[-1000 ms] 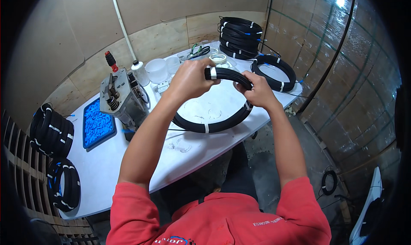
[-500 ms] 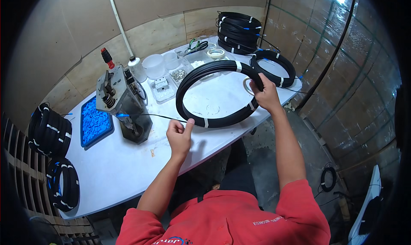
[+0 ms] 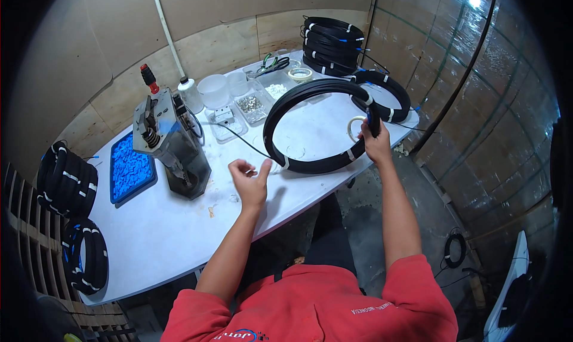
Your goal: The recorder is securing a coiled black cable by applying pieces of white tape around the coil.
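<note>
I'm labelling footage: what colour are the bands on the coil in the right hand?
White bands on the black coil, best seen in the head view.

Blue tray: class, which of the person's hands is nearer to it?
Left. The left hand is to the right of the blue tray, beyond the machine; the right hand is much farther right, gripping the coil.
</note>
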`<state>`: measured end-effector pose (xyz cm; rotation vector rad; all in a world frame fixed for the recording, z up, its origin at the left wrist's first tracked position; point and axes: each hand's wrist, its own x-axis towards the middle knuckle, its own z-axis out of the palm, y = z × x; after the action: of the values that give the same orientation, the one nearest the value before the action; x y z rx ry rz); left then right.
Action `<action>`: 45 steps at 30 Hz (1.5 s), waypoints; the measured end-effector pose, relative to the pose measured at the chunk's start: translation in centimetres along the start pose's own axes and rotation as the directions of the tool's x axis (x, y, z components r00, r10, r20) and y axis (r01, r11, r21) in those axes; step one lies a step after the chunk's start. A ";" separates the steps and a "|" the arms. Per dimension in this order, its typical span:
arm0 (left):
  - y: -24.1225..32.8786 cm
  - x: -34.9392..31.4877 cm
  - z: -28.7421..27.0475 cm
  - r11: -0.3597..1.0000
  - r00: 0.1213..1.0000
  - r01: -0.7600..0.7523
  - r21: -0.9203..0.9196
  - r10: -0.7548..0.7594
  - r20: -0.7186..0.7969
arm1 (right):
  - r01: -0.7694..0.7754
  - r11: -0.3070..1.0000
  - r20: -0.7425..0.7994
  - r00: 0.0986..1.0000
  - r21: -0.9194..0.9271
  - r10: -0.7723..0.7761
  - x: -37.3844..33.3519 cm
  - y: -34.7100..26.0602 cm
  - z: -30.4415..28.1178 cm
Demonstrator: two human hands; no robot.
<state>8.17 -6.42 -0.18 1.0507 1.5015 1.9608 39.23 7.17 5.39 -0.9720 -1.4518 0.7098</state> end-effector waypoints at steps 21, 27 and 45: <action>10.2 9.0 2.3 0.874 0.908 -0.377 0.308 0.282 0.311 | -0.009 0.962 0.128 0.991 -0.274 0.046 -0.9 -2.4 2.8; 13.2 12.0 1.8 0.783 0.827 -0.503 0.365 0.312 0.468 | 0.317 0.898 0.274 0.932 -0.305 -0.236 3.3 -10.2 4.5; 12.7 15.7 -0.3 0.979 0.798 -0.165 -0.118 0.203 0.567 | 0.491 0.791 0.322 0.864 -0.365 -0.388 4.5 -9.0 5.4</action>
<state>-0.37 1.16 16.46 1.6334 1.0197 1.5697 32.66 7.52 14.67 -0.8419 -2.0177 0.1431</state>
